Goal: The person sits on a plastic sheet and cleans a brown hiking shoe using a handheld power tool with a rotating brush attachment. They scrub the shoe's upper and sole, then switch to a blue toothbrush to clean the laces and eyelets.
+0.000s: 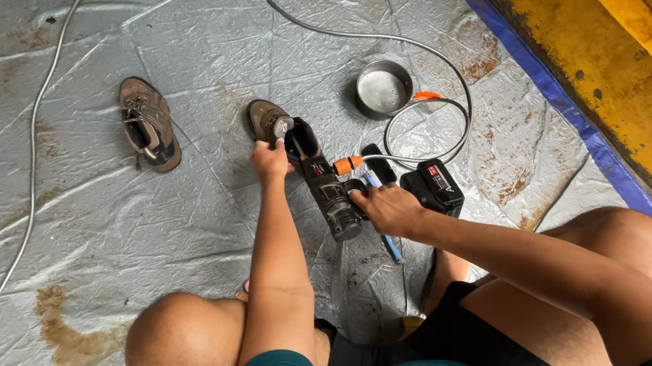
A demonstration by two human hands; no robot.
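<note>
I squat over a grey tarp. My right hand (388,210) grips the handle of a black cordless power tool (330,194) with a battery pack (434,188). Its round head (280,127) presses against a brown shoe (270,121) lying on the tarp. My left hand (271,161) holds that shoe at its opening, next to the tool's head. A second brown shoe (147,123) lies apart to the left, laces up.
A round metal bowl (383,88) stands behind the tool. A grey hose (372,38) with an orange fitting (345,165) loops to the tool; another hose (33,170) crosses the left. A blue-handled item (389,243) lies under my right wrist. Yellow wall (626,27) on the right.
</note>
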